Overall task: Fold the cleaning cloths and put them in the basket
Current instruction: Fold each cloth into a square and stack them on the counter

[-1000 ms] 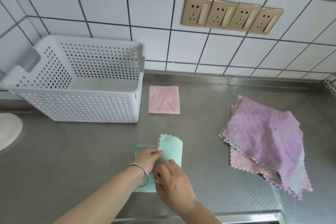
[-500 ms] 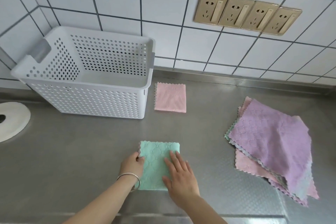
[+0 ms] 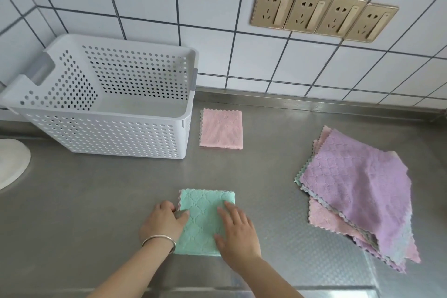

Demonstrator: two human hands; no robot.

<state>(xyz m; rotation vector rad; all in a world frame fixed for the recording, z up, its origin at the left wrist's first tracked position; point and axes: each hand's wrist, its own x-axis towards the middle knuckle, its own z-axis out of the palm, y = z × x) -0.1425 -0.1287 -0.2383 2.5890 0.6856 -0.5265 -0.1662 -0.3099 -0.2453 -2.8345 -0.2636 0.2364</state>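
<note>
Cleaning cloths were the job, and a folded mint-green cloth (image 3: 205, 221) lay under both of my hands near the front of the steel counter (image 3: 96, 201). My right hand (image 3: 235, 234) lay flat on its right half with the fingers straight and spread, pressing the fold down. My left hand (image 3: 161, 222), a metal bangle (image 3: 159, 241) on its wrist, rested at the cloth's left edge, thumb laid over the fabric and fingers loosely bent beside it; neither hand gripped anything.

I judged the fold on this cloth to be finished or nearly so, with smoothing as the step in hand. The next move would call for pinching the folded square so the layers stayed together, then lifting it up and to the left.

Farther back, a folded pink cloth (image 3: 221, 128) lay flat, just beside the right wall of the white perforated basket (image 3: 108, 133), apart from it and not yet inside. The basket stood against the tiled wall, and what I could see of its inside held no cloths. To my right, well apart from my hands, a loose pile of unfolded cloths (image 3: 358, 191) lay fanned, a purple one on top, with pink and pale ones showing beneath.

Bare counter ran between the green cloth and the basket, so the path looked open. The counter's front edge ran close below my forearms, and a white rounded object (image 3: 11, 164) sat at the far left.
</note>
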